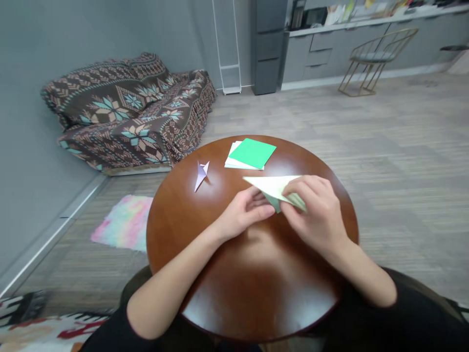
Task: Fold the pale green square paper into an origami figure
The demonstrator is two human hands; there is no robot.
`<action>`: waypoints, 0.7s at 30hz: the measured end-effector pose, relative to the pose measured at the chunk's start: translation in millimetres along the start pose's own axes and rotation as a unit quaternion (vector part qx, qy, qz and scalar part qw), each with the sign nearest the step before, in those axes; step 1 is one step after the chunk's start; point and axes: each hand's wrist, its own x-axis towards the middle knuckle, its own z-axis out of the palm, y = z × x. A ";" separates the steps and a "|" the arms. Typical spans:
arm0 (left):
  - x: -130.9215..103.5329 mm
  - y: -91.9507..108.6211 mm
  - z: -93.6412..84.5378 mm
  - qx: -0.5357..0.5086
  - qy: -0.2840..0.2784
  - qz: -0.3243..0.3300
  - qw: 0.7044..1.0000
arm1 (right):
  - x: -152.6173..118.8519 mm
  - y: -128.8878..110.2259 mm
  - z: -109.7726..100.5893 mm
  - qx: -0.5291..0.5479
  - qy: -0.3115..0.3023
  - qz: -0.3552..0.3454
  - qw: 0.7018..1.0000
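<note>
A pale green sheet of paper [271, 185], folded to a point at its left end, is held above the round brown table [256, 293]. My right hand [315, 208] pinches its right part between thumb and fingers. My left hand [249, 210] is at the paper's lower left, with the fingers behind it and the thumb in front, closed on its lower edge. Beyond the hands lies a stack of square sheets with a bright green one [253, 152] on top and white ones under it. A small light purple folded paper figure [201, 175] rests at the table's left.
Behind the table on the left stands a sofa [139, 107] under a patterned cover. A pastel fluffy rug [122, 222] is on the floor at left. A gold-framed chair [373, 57] stands before the kitchen counter [337, 25].
</note>
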 end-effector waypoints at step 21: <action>5.0 -14.9 -18.7 0.020 0.058 -0.108 0.992 | 4.3 17.9 10.1 0.222 -0.299 0.208 0.904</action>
